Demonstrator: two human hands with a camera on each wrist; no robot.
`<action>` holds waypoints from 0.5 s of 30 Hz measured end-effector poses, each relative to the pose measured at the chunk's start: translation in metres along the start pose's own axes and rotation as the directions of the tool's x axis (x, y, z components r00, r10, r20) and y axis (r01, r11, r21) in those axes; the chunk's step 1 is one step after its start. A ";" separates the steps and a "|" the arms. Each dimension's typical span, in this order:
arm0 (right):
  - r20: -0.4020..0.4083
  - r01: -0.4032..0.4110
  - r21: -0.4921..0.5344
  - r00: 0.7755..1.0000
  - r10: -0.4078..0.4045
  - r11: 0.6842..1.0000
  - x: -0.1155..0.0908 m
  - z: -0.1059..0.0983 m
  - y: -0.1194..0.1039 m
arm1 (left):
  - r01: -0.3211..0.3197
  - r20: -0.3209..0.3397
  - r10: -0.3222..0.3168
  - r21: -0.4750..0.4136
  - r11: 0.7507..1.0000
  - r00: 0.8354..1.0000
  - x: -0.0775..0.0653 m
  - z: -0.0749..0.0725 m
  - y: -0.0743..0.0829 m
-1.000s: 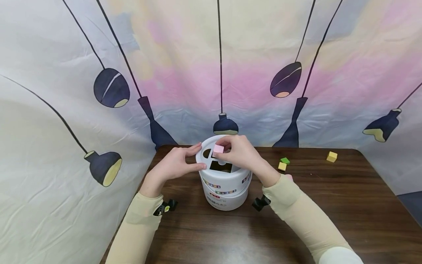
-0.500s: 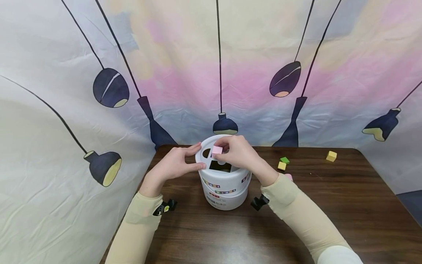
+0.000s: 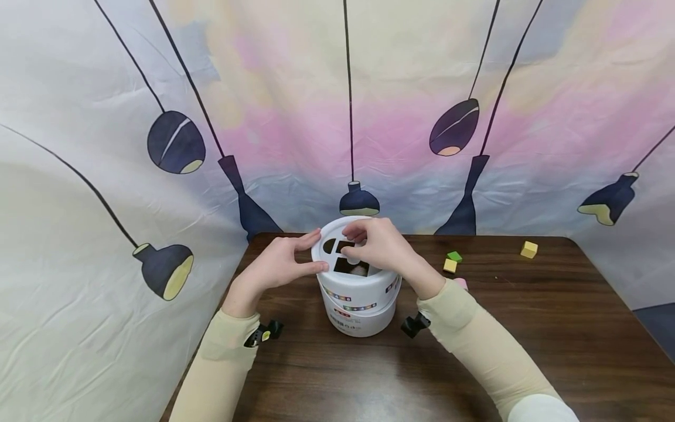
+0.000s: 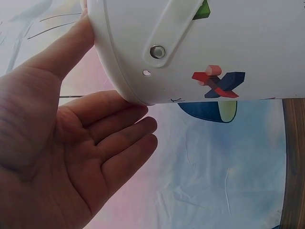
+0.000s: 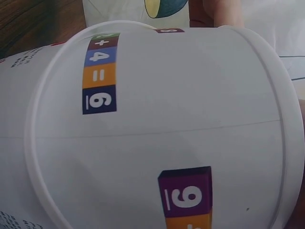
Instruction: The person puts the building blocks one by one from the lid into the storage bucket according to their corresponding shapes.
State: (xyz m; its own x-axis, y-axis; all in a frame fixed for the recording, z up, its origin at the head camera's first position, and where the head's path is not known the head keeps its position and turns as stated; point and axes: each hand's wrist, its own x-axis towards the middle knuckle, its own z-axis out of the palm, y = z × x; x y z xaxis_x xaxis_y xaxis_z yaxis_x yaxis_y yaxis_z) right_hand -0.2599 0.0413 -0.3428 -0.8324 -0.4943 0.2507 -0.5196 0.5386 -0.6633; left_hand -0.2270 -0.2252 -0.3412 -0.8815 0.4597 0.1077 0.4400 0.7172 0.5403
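Note:
A white bucket [image 3: 364, 319] with printed number stickers stands upright on the table, its lid [image 3: 348, 279] cut with several shaped holes. My left hand [image 3: 276, 261] rests on the lid's left rim, thumb at the near side and fingers at the far side. In the left wrist view those fingers [image 4: 126, 138] lie nearly straight by the bucket's [image 4: 257, 43] edge. Over the lid's holes hovers my right hand [image 3: 387, 246], thumb and fingers apart with nothing between them. Something pale shows inside the near square hole. The right wrist view is filled by the bucket's side [image 5: 190, 105].
Right of the bucket lie a green block [image 3: 454, 257], a yellow block [image 3: 450, 266] and a pink block [image 3: 461, 283], partly hidden by the right forearm. Another yellow block [image 3: 529, 249] sits farther right. A lamp-printed cloth [image 3: 295, 117] hangs behind the table [image 3: 527, 328].
The pink block pinched in my right hand over a hole has left the fingers and is out of sight there. The right hand has barely shifted; the left hand stays on the rim.

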 end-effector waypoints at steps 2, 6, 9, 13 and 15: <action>-0.005 0.000 0.008 1.000 0.000 1.000 0.001 0.001 0.001 | 0.001 -0.003 -0.001 -0.002 1.000 1.000 -0.001 0.000 0.000; -0.019 0.014 0.039 1.000 -0.014 0.999 -0.001 0.003 0.003 | 0.011 -0.006 -0.011 -0.001 1.000 1.000 -0.002 0.001 -0.002; -0.049 0.030 0.084 0.998 -0.026 0.996 -0.005 0.002 0.007 | 0.012 -0.005 -0.012 -0.008 1.000 1.000 -0.003 0.001 -0.002; -0.124 0.069 0.153 0.991 -0.051 0.986 -0.014 -0.003 0.017 | -0.001 -0.004 0.001 -0.016 1.000 1.000 -0.002 0.001 -0.002; -0.176 0.104 0.173 0.982 -0.073 0.979 -0.020 -0.008 0.023 | -0.008 -0.004 0.008 -0.016 1.000 1.000 0.000 0.001 -0.001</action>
State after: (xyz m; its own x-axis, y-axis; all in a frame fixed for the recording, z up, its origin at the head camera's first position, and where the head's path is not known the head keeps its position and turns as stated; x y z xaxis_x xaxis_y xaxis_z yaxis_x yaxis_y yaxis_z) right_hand -0.2572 0.0687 -0.3574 -0.8133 -0.4044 0.4184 -0.5618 0.3584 -0.7456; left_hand -0.2270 -0.2258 -0.3427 -0.8789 0.4628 0.1156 0.4440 0.7050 0.5531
